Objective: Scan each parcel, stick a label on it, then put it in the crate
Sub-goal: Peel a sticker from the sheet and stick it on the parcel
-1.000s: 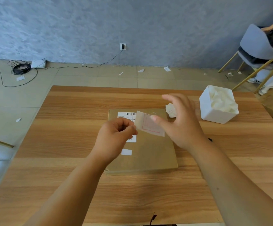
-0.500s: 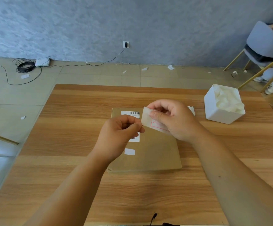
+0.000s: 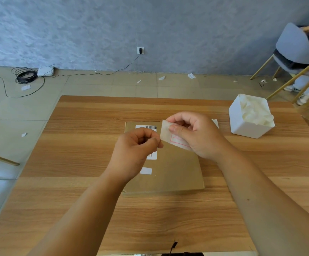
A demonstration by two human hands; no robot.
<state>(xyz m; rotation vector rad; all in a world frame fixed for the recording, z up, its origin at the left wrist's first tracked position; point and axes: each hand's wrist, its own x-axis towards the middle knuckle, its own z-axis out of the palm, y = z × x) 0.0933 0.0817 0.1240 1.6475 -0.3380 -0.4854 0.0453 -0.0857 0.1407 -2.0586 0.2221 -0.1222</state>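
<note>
Since a second ago the right hand (image 3: 196,134) has closed on the label (image 3: 165,131); the left hand (image 3: 135,150) pinches its near corner; both hover over the flat brown parcel (image 3: 175,172) on the desk (image 3: 76,182); right of them, a white box (image 3: 249,121).

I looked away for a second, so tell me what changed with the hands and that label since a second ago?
The right hand, open a second ago, closed on the label, pinching it opposite the left hand. The left hand's pinch on the label's corner, the cardboard parcel flat on the table and the white box stayed put.
</note>
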